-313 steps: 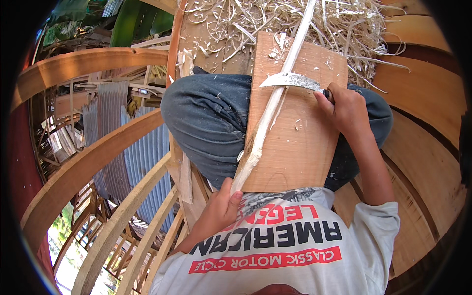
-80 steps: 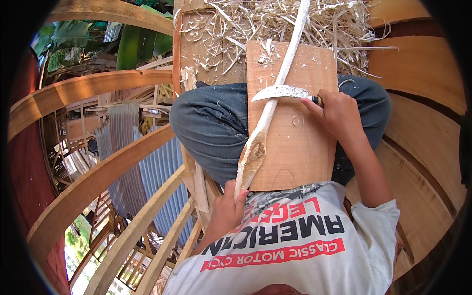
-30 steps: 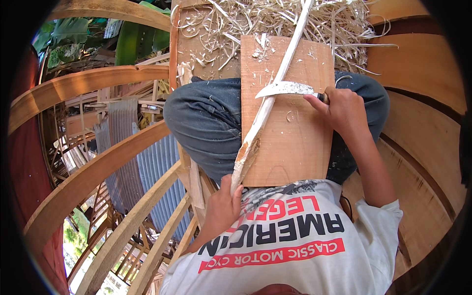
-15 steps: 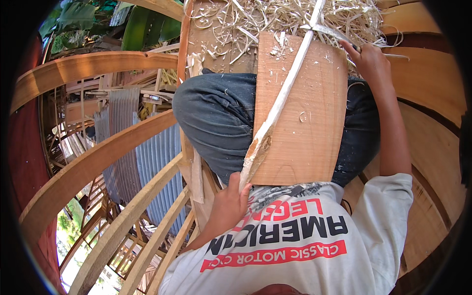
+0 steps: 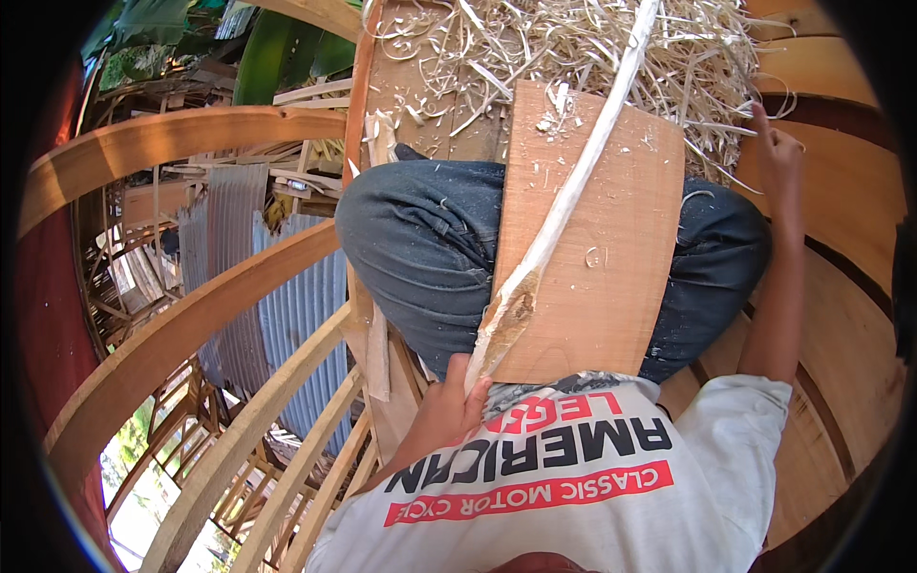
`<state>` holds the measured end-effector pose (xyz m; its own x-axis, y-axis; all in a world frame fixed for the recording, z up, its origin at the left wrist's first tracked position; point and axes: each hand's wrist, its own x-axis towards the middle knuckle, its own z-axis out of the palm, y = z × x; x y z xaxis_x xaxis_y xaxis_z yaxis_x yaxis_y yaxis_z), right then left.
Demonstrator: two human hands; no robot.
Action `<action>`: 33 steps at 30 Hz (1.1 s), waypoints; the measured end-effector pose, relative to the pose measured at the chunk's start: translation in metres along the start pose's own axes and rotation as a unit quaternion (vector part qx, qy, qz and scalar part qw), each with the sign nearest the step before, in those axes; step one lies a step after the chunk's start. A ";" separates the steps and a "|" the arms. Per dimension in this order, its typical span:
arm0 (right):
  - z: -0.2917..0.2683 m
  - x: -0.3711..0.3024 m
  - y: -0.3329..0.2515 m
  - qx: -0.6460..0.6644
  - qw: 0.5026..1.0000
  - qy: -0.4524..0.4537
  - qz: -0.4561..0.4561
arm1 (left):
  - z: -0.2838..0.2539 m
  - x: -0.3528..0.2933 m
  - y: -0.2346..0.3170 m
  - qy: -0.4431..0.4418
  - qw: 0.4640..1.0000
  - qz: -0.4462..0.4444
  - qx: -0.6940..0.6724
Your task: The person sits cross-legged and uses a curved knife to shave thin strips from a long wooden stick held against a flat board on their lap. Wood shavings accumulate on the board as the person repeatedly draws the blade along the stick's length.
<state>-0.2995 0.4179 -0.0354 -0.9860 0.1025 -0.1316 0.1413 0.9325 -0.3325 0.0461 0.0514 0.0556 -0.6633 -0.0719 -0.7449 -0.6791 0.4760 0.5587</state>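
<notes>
My left hand is closed round the near end of a long pale stick. The stick is whittled white, with a rough brown patch close to my fingers. It slants away to the far right across a flat wooden board that rests over my crossed legs. Out to the right, clear of the stick, my right hand is closed round a knife, its index finger stretched forward. The thin blade is blurred against the shavings, and the handle is mostly hidden in the hand.
Curled wood shavings pile up beyond the board on the plank floor. Curved wooden ribs rise at my left, with corrugated sheets outside them. Curved planks stand close on my right.
My right hand with the knife has swung from the stick out to the right. A shaving that hung at the blade is off the stick. My left hand keeps its grip.
</notes>
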 end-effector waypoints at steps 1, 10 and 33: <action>0.001 -0.028 -0.029 0.016 1.000 -0.005 -0.002 | 0.001 0.003 -0.006 0.007 1.000 0.016 0.019; 0.034 0.010 -0.051 -0.159 0.976 0.023 -0.150 | 0.000 -0.008 0.007 0.028 0.995 0.054 0.075; 0.011 -0.138 -0.091 0.345 0.933 -0.085 -0.059 | -0.030 0.036 0.001 -0.064 0.982 -0.006 -0.180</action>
<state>-0.1750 0.3147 0.0029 -0.9782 -0.0981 -0.1829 0.1140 0.4824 -0.8685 0.0115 0.0228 0.0404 -0.6248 0.0453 -0.7795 -0.7695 0.1332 0.6245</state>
